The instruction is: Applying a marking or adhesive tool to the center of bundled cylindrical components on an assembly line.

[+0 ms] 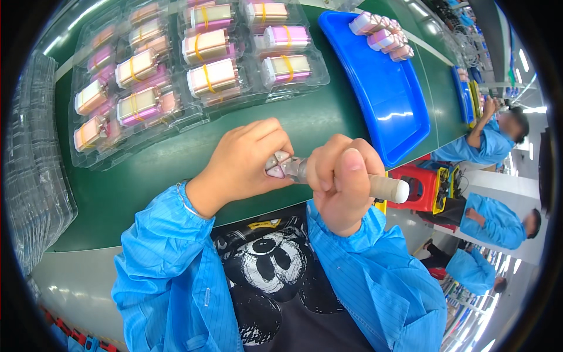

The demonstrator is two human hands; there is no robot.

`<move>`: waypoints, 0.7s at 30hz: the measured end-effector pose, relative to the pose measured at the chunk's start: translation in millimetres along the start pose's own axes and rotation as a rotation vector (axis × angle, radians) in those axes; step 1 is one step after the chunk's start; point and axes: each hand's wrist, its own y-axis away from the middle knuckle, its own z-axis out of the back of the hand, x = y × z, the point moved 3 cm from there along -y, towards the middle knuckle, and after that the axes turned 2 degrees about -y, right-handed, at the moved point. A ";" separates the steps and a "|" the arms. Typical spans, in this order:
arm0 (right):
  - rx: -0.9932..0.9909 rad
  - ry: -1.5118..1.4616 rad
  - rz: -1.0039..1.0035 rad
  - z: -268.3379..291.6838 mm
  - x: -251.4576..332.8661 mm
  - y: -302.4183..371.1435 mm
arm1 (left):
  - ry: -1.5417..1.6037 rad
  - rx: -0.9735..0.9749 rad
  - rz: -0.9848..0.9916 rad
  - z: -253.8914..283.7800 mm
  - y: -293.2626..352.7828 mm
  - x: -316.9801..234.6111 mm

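My left hand curls around a small pale pink and white part, held just above the green table. My right hand grips a hand tool with a tape-wrapped handle; its metal tip touches the small part. Both forearms wear blue sleeves. Beyond my hands lie clear plastic trays holding several pink and white blocks bound with yellow rubber bands.
A blue tray stands to the right with a few pink and white blocks at its far end. A stack of clear trays sits at the left. Other people in blue coats work at the right.
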 end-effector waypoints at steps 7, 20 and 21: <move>0.010 0.111 -0.033 -0.9 -7.6 -2.6 | 0.001 0.011 0.028 1.5 0.5 0.3; 0.150 0.320 -0.446 29.5 4.8 -42.4 | 0.953 -0.024 0.497 2.3 2.0 13.6; 0.165 0.378 -0.494 24.8 -0.6 -41.4 | 0.986 -0.018 0.516 1.9 2.9 12.0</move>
